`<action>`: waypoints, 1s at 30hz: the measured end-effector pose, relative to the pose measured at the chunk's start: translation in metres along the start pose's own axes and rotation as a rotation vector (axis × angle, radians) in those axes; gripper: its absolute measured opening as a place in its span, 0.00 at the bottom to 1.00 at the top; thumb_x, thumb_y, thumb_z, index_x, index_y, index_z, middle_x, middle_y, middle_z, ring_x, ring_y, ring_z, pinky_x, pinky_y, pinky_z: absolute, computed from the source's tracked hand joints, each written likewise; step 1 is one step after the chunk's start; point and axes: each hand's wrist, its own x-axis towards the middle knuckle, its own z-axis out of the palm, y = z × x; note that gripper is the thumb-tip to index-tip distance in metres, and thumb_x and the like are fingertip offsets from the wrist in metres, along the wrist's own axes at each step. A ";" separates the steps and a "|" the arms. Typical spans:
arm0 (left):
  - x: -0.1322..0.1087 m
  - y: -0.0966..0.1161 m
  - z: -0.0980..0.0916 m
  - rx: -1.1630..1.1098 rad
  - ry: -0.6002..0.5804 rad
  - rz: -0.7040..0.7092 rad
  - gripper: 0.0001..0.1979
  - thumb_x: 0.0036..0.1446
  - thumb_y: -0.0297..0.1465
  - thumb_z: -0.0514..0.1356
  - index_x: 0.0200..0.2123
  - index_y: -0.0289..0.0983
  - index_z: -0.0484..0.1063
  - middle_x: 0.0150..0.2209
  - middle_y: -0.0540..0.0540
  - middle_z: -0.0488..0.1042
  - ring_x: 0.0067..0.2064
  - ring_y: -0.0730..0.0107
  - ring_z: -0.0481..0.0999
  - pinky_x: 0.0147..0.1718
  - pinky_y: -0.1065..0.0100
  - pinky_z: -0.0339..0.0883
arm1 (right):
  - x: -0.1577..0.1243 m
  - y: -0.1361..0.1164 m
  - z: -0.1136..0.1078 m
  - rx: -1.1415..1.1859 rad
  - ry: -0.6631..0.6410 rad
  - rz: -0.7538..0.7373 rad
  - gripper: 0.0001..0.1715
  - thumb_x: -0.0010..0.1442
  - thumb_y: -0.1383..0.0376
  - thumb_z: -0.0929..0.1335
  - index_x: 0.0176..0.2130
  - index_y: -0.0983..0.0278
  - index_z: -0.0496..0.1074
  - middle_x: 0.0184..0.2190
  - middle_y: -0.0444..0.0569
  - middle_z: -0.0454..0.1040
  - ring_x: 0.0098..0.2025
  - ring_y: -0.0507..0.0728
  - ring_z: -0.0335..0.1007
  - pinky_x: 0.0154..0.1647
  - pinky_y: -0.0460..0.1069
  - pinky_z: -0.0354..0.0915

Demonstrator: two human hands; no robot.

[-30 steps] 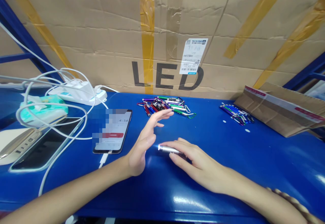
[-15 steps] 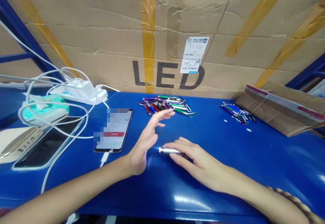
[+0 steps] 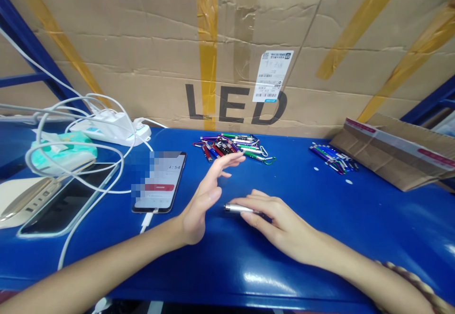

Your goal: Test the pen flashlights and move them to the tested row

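Observation:
In my right hand (image 3: 273, 219) is a small silver flashlight (image 3: 239, 208), pinched between thumb and fingers just above the blue table. Its tip points left and shows no light; the rear part is hidden by my fingers. My left hand (image 3: 208, 195) stands on edge, fingers stretched out and palm facing the flashlight tip, a short gap away. It holds nothing. Behind my left fingertips lies a pile of colourful small flashlights (image 3: 227, 148) with carabiner clips. A second cluster of flashlights (image 3: 332, 158), mostly blue and green, lies farther right.
A phone (image 3: 161, 181) on a white cable lies left of my left hand. Farther left are tangled white cables, a power strip (image 3: 117, 131), a teal tissue pack (image 3: 67, 150) and another phone (image 3: 71, 205). An opened carton (image 3: 391, 155) stands right; a large LED box (image 3: 152, 58) forms the back.
The flashlight's tip was lit half a second ago and is dark now. My right hand has shifted very slightly; my left hand stays in place.

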 end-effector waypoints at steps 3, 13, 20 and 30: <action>0.000 0.000 0.000 0.000 0.001 0.000 0.28 0.57 0.43 0.47 0.60 0.42 0.59 0.63 0.45 0.61 0.64 0.49 0.55 0.55 0.54 0.49 | 0.001 0.002 0.000 -0.004 -0.015 -0.015 0.18 0.69 0.65 0.61 0.55 0.60 0.71 0.49 0.47 0.76 0.46 0.55 0.68 0.51 0.51 0.63; 0.001 0.001 0.000 -0.001 -0.001 -0.010 0.28 0.57 0.43 0.47 0.59 0.43 0.59 0.63 0.45 0.61 0.64 0.48 0.55 0.55 0.53 0.49 | 0.001 0.001 0.001 -0.020 -0.022 0.000 0.17 0.69 0.64 0.61 0.54 0.59 0.70 0.44 0.48 0.76 0.45 0.56 0.68 0.47 0.51 0.64; 0.000 0.001 0.000 -0.006 -0.003 -0.010 0.27 0.57 0.43 0.47 0.59 0.43 0.60 0.62 0.45 0.62 0.64 0.49 0.55 0.56 0.54 0.49 | -0.001 -0.003 0.001 -0.037 -0.013 0.050 0.13 0.68 0.63 0.62 0.46 0.62 0.73 0.35 0.47 0.73 0.37 0.54 0.68 0.41 0.48 0.66; 0.000 -0.003 0.000 -0.009 -0.005 0.006 0.27 0.58 0.42 0.46 0.60 0.42 0.59 0.62 0.46 0.61 0.64 0.50 0.55 0.55 0.56 0.50 | -0.002 -0.004 0.001 -0.021 -0.002 0.066 0.15 0.70 0.62 0.58 0.45 0.65 0.71 0.41 0.51 0.75 0.42 0.56 0.71 0.47 0.50 0.66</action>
